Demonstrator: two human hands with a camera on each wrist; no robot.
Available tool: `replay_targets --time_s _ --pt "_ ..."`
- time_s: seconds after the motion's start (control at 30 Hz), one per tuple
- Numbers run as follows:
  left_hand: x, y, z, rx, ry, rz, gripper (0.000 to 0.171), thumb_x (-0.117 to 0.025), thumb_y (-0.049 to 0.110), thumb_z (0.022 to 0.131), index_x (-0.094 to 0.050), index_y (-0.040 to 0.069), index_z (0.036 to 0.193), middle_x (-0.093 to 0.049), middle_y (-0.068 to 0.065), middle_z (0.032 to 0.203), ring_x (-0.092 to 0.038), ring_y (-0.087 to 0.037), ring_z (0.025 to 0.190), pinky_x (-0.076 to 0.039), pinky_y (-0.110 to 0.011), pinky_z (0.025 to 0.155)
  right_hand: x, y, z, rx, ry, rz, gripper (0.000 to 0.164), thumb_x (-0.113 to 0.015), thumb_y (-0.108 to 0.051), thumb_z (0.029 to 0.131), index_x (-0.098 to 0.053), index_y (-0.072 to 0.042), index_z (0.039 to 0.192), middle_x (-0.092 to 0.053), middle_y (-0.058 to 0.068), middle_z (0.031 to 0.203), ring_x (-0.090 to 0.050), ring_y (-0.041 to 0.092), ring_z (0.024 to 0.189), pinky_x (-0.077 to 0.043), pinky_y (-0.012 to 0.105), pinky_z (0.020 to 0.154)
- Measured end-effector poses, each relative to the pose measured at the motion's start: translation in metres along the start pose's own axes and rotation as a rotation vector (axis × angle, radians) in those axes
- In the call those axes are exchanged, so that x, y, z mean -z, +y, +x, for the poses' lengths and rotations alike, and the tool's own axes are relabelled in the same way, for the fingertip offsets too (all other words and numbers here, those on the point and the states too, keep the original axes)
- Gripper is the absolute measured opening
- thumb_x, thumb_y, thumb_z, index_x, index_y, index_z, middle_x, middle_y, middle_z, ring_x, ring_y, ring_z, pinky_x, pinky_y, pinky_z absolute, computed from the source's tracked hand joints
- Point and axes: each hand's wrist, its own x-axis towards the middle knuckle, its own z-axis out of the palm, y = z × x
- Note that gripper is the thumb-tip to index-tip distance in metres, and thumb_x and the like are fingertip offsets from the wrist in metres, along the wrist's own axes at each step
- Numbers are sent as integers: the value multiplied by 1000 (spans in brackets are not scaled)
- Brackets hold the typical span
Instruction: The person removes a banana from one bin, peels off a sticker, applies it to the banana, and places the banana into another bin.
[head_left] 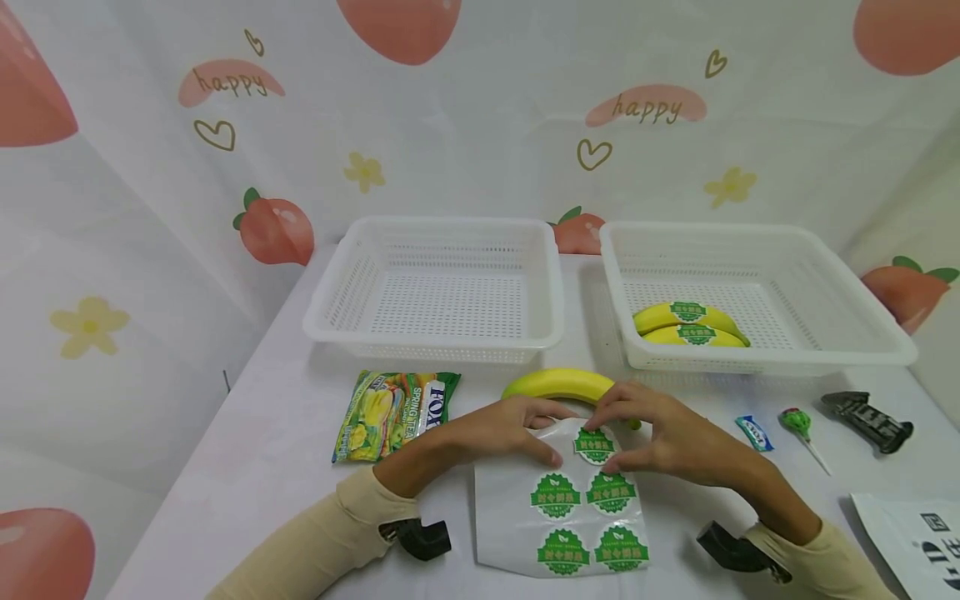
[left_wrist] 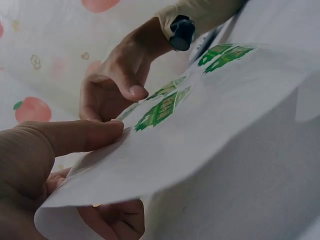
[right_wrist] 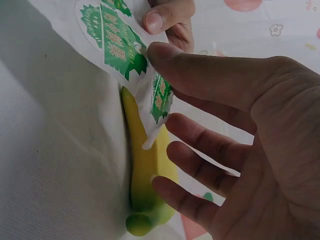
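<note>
My left hand (head_left: 491,429) grips the upper left edge of a white sticker sheet (head_left: 510,517), thumb on top and fingers beneath, as the left wrist view shows. Several round green-and-white stickers (head_left: 556,496) are on the sheet. At its upper right corner, my right hand (head_left: 660,433) holds the sheet between thumb and index finger beside the top sticker (head_left: 595,446). The other right fingers are loosely spread in the right wrist view. Just behind the sheet lies a yellow banana (head_left: 558,383), its greenish end (right_wrist: 145,210) below the right fingers.
A white basket (head_left: 435,342) stands at the back left. The right basket (head_left: 772,358) holds two stickered bananas (head_left: 690,325). A green candy bag (head_left: 393,417) lies left. To the right are a small blue-wrapped candy (head_left: 754,433), a lollipop (head_left: 797,423), a black packet (head_left: 868,421) and a white printed packet (head_left: 915,533).
</note>
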Motion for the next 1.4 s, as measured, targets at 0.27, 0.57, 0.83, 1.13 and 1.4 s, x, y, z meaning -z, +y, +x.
replay_targets --time_s 0.27,0.57,0.83,1.13,1.4 --pt "0 -1 0 5 17 -1 55 -76 3 91 -63 11 144 -79 -2 117 -76 -14 86 -63 -31 74 1 -1 0 -27 -66 -6 18 -85 -42 91 -74 -35 104 -62 -13 119 -56 11 114 -48 30 102" --pt "1 -6 3 -33 71 161 53 -81 7 89 -68 16 140 -76 5 112 -73 -9 85 -62 -30 73 1 0 -1 7 -37 -73 17 -80 -20 95 -74 -36 94 -63 -10 122 -57 13 115 -52 34 103" --pt "-5 -9 7 -125 155 637 61 -88 19 87 -67 15 144 -68 5 143 -56 -1 131 -43 -24 111 0 1 -1 86 94 -26 21 -77 -9 95 -72 -29 92 -67 -6 116 -60 9 108 -52 27 95" --pt "-13 -5 6 -295 210 692 27 -71 32 104 -75 13 123 -72 3 125 -63 -3 119 -49 -22 103 -1 -4 0 156 266 -70 28 -82 0 89 -70 -25 94 -62 -11 110 -58 6 97 -54 24 82" --pt "-16 -1 2 -260 363 485 36 -56 41 110 -80 14 108 -77 3 101 -63 -4 91 -53 -24 81 -8 -8 1 238 226 -126 31 -86 1 85 -74 -26 95 -60 -18 107 -58 4 99 -51 20 88"
